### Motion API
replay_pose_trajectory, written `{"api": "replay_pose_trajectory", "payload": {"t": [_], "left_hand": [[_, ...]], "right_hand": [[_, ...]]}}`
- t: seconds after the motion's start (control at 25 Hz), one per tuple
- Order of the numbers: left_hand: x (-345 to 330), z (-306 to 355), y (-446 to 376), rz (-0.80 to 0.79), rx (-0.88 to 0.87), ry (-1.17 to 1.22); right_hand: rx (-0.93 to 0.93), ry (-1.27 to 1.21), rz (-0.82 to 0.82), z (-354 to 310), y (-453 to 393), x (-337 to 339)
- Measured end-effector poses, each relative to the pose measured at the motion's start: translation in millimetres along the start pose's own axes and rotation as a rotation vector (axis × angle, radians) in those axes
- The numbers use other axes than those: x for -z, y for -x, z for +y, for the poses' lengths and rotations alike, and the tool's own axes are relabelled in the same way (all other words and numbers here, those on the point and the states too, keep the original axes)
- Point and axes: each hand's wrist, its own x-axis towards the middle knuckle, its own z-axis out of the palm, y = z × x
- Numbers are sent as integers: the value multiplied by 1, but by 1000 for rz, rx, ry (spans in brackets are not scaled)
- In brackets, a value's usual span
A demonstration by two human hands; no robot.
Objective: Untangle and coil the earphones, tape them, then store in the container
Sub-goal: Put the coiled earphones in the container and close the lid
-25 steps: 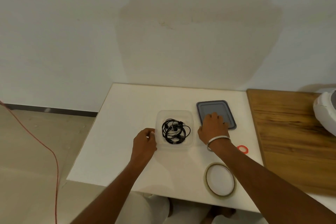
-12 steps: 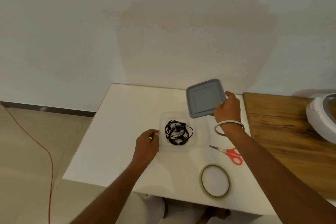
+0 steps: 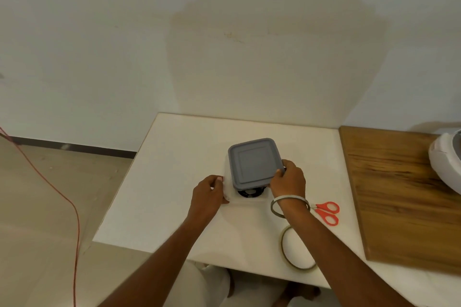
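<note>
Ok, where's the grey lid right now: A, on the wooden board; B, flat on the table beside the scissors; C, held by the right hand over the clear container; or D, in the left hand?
C: the right hand grips the grey lid at its near right corner over the clear container, whose earphones show below the lid's near edge.
</note>
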Motion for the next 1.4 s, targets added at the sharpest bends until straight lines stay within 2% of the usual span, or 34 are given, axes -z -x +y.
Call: {"api": "replay_pose_trajectory", "payload": {"t": [0.12,0.32,0.72,0.84,0.96,1.08,1.28,1.4], "left_hand": [[-1,1,0,-10,0,31],[-2,3,2,-48,9,56],[-2,-2,2,-44,-17,16],[-1,-2,2,-52,-31,22],[2,-4,1,-71,-28,43],[5,-7,0,-121,-34,75],[9,-9,-2,-171,-30,127],[7,-6,-1,-164,-56,127]], "right_hand": [[99,126,25,0,7,-1],[61,168,-2,7,13,7],[149,321,-104,13,29,15],[116,181,-143,20,29,15],[-147,-171,-212,27,19,19],[-337,-474,-387,29,14,28],[-301,-552,-531,33,15,38],[-101,-348,-412,33,14,34]]}}
